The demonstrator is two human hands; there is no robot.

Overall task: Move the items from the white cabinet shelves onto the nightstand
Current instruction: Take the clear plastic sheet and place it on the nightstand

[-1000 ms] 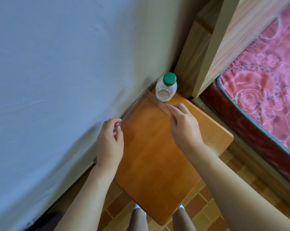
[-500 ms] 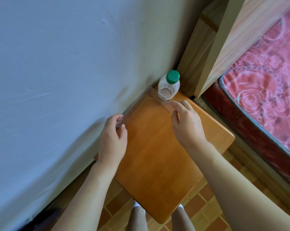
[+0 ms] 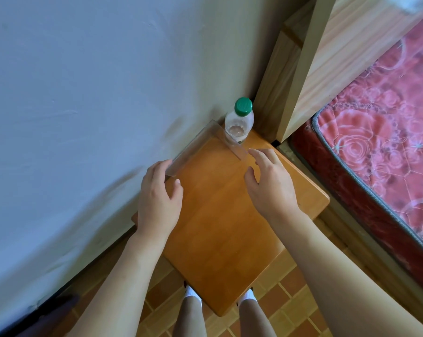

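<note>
Clear plastic box (image 3: 203,152) sits on the nightstand (image 3: 220,239) against the wall (image 3: 84,93), in the back corner, just ahead of both hands. Left hand (image 3: 157,200) is at its near-left corner, fingers loosely curved, fingertips touching or just off the wall of the box; can't tell which. Right hand (image 3: 268,183) is off its near-right corner with the grip apart, fingers spread, holding nothing.

Bottle (image 3: 239,120) with green cap stands just beyond the box's far side, ahead of the right hand, tucked by the bed frame (image 3: 278,93).

Handling, my read: box looks thin-walled, light, rigid but crackable, and smooth enough to slip. Best taken by two opposite walls with both hands, near the corners where it's stiffest. Bottle looks near empty, so light and tippy; take it round the body, not the cap.

No readable labels, brands or text anywhere; bottle shows none.
</note>
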